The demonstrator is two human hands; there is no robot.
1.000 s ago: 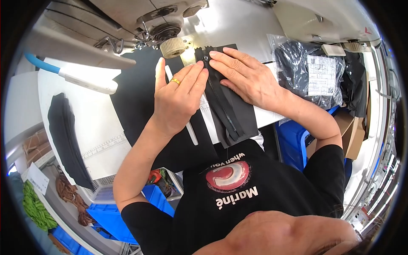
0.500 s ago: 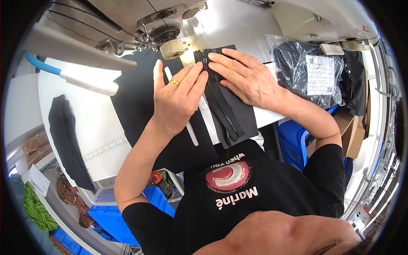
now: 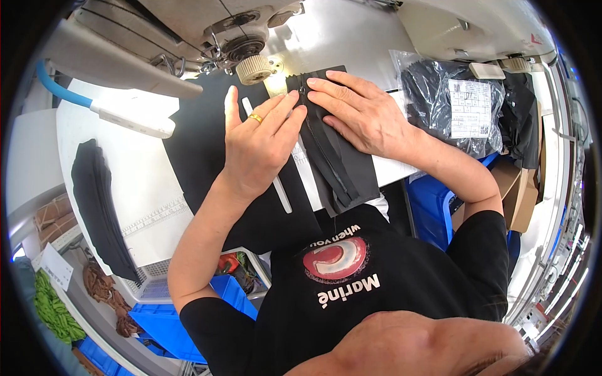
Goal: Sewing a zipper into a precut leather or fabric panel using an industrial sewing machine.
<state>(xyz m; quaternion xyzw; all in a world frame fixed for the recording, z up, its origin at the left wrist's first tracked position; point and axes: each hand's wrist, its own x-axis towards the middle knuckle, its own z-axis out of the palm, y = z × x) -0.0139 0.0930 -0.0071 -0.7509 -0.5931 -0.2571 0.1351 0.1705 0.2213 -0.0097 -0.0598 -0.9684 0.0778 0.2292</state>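
Observation:
A black zipper (image 3: 326,153) lies lengthwise on a piece of black fabric (image 3: 360,172), its slider close to the sewing machine (image 3: 235,41). My left hand (image 3: 258,147), with a gold ring, rests flat with fingers stretched, its fingertips at the zipper's left edge near the slider. From the other side my right hand (image 3: 370,119) lies palm down on the fabric, fingers extended over the zipper's right edge. Under my left hand spreads a larger black fabric panel (image 3: 200,138), with a slim white strip (image 3: 281,195) on it. The machine's needle area is mostly hidden.
A stack of black cut pieces (image 3: 94,207) lies at the left of the white table (image 3: 150,241). At the right sits a clear plastic bag (image 3: 433,100) of black goods with a label. Blue crates (image 3: 169,323) stand below, and a lamp (image 3: 135,119) juts in at the left.
Both hands stay in nearly the same place on the fabric and zipper. The whole view shifts only slightly.

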